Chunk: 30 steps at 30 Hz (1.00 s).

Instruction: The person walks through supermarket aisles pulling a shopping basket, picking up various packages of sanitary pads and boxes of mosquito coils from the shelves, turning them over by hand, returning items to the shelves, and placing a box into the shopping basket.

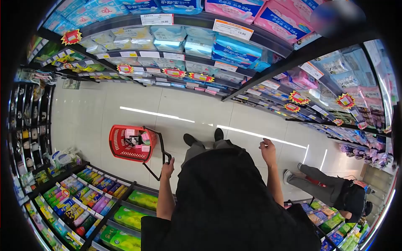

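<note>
My left hand (167, 167) is wrapped round the black handle (162, 146) of a red shopping basket (130, 155). The basket is at floor level, left of my feet. Inside it lie several small pink and white packages (145, 137) and something dark that I cannot make out. My right hand (266, 149) hangs in front of me on the right, over the tiled floor. Its fingers are loosely bent and somewhat apart, with nothing visible in them. It touches no shelf or product.
Shelves of blue and pink packs (236, 50) with price tags (233, 29) run along the far side. Green and coloured packs fill a near shelf (127, 215) at the lower left. Another person (331, 184) stands at the right. A dark rack (31, 125) stands far left.
</note>
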Motion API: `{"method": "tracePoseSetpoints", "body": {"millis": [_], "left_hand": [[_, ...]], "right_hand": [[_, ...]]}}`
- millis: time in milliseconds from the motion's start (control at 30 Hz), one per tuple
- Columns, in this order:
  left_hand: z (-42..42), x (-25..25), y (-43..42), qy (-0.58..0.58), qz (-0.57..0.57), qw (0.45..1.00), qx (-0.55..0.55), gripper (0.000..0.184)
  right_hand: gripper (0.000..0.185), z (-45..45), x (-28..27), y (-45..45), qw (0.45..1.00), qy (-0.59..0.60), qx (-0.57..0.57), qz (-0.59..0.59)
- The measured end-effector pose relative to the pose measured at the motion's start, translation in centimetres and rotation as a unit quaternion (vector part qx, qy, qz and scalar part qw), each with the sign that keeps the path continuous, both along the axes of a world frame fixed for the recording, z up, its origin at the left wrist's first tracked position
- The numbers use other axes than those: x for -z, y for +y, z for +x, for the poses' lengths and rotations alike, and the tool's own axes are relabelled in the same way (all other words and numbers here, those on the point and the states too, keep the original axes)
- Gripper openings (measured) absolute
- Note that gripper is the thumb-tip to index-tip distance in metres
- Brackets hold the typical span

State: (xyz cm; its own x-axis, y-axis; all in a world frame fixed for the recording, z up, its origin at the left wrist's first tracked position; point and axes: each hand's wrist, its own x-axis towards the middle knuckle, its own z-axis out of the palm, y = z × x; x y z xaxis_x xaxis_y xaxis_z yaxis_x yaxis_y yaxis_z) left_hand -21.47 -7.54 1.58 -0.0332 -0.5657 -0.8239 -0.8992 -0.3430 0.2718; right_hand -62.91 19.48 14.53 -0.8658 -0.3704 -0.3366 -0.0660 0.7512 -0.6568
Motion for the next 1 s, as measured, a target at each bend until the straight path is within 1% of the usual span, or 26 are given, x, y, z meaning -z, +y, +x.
{"method": "tracePoseSetpoints", "body": {"millis": [67,100,167,233,300,467,567,600,700,733,767,867,900,967,1000], "left_hand": [[0.3,1.5,0.1,0.023,0.003,0.999,-0.039,0.073],[0.2,1.2,0.1,0.057,-0.002,0.997,-0.059,0.070],[-0.3,0.6,-0.3,0.059,-0.037,0.996,-0.064,0.072],[-0.3,0.8,-0.5,0.055,-0.076,0.995,-0.040,0.071],[-0.4,1.4,-0.6,0.021,-0.055,0.997,-0.044,0.080],[0.1,3.4,0.5,0.003,-0.061,0.996,-0.060,0.083],[-1.6,2.4,2.0,-0.002,-0.066,0.996,-0.062,0.082],[-2.3,2.0,2.5,-0.022,-0.073,0.996,-0.048,0.080],[-3.8,2.3,4.5,-0.032,-0.054,0.998,-0.028,0.079],[-4.8,1.3,5.3,-0.035,-0.081,0.996,-0.004,0.078],[-5.2,1.5,6.0,-0.038,-0.102,0.994,0.014,0.078],[-6.8,-0.3,7.4,-0.036,-0.093,0.995,0.019,0.077],[-6.8,-0.2,7.7,-0.032,-0.098,0.995,0.014,0.077],[-6.6,0.1,8.2,-0.033,-0.064,0.997,0.013,0.077],[-6.8,-0.3,8.5,-0.040,-0.073,0.996,0.020,0.077]], "right_hand": [[0.035,-0.3,0.1,0.5,1.000,-0.004,0.000,0.003],[0.036,-0.4,0.2,1.0,1.000,-0.008,0.001,0.002],[0.036,-1.0,0.6,1.8,1.000,-0.014,-0.001,0.000],[0.036,-1.3,0.8,2.7,1.000,-0.025,-0.001,0.007],[0.036,-1.9,0.6,3.3,0.999,-0.030,-0.006,0.017],[0.036,-3.2,0.7,6.0,0.998,-0.039,-0.014,0.036],[0.036,-4.0,0.8,7.8,0.998,-0.040,-0.017,0.043],[0.036,-4.4,1.0,8.3,0.998,-0.044,-0.015,0.042],[0.037,-5.4,1.3,9.7,0.998,-0.044,-0.014,0.040],[0.037,-5.5,1.4,10.0,0.998,-0.040,-0.013,0.037],[0.037,-5.7,1.6,10.1,0.998,-0.041,-0.018,0.033],[0.036,-6.4,2.0,10.5,0.999,-0.041,-0.012,0.021],[0.036,-6.6,1.9,10.3,0.999,-0.037,-0.016,0.017],[0.036,-7.0,1.7,9.6,0.999,-0.038,-0.016,0.010],[0.036,-7.3,2.0,9.1,0.999,-0.037,-0.019,0.009]]}}
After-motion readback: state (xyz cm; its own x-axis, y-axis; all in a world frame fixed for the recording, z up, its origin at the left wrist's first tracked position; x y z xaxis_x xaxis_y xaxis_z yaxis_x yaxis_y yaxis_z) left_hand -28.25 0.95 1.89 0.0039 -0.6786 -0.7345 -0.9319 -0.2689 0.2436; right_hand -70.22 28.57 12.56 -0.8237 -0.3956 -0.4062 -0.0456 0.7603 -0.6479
